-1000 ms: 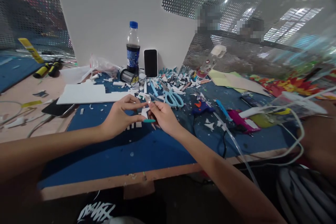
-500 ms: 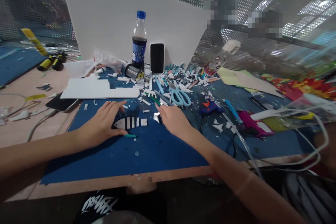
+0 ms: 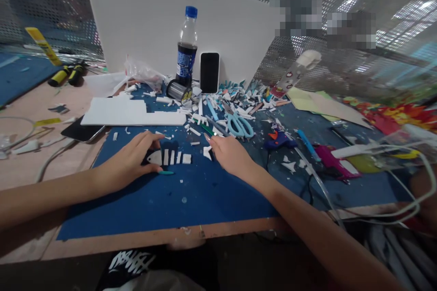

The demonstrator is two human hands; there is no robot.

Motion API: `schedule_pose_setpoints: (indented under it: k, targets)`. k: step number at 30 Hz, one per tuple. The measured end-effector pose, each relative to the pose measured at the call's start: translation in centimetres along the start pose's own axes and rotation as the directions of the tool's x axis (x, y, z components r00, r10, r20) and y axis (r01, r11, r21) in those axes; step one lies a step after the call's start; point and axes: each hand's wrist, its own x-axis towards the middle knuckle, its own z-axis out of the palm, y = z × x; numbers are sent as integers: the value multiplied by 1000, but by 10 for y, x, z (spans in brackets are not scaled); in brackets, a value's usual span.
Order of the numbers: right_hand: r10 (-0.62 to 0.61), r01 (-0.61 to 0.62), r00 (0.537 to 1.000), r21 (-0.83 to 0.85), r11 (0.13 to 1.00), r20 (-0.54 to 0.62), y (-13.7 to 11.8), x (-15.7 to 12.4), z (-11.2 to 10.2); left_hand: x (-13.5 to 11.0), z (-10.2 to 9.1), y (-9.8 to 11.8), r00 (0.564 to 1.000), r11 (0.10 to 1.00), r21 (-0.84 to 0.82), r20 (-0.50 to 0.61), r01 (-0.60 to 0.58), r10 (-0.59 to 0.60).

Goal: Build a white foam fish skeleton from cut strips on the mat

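My left hand [image 3: 136,151] curves round the head end of a fish-shaped piece [image 3: 155,158], dark with white stripes, lying on the blue mat [image 3: 136,204]. The thumb presses at its lower side and the fingers arch over its upper side, hiding part of it. A thin teal strip [image 3: 166,173] shows beside the thumb tip. Right of the fish's tail, my right hand [image 3: 230,152] rests low with its fingers drawn together; what they pinch, if anything, is too small to name. A white scrap [image 3: 207,152] lies against its fingers.
White and teal offcuts [image 3: 235,95] are heaped behind, with blue-handled scissors [image 3: 241,126], a cola bottle [image 3: 186,50] and a propped phone [image 3: 209,72]. White foam board [image 3: 116,112] lies at left. A glue gun [image 3: 280,140] and cables lie at right.
The view has shifted slightly, so the background sits further right. My left hand and the fish have slid a little left on the mat; my right hand has drawn slightly right.
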Motion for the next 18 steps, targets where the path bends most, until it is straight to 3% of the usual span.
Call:
schedule_pose_setpoints:
  k: [11, 18]
  targets:
    - [-63, 63, 998, 20, 998, 19, -11, 6, 3, -8, -13, -6, 989, 986, 87, -44, -139, 143]
    - [-109, 108, 993, 40, 993, 35, -18, 9, 9, -19, -18, -17, 987, 987, 112, -107, -112, 124]
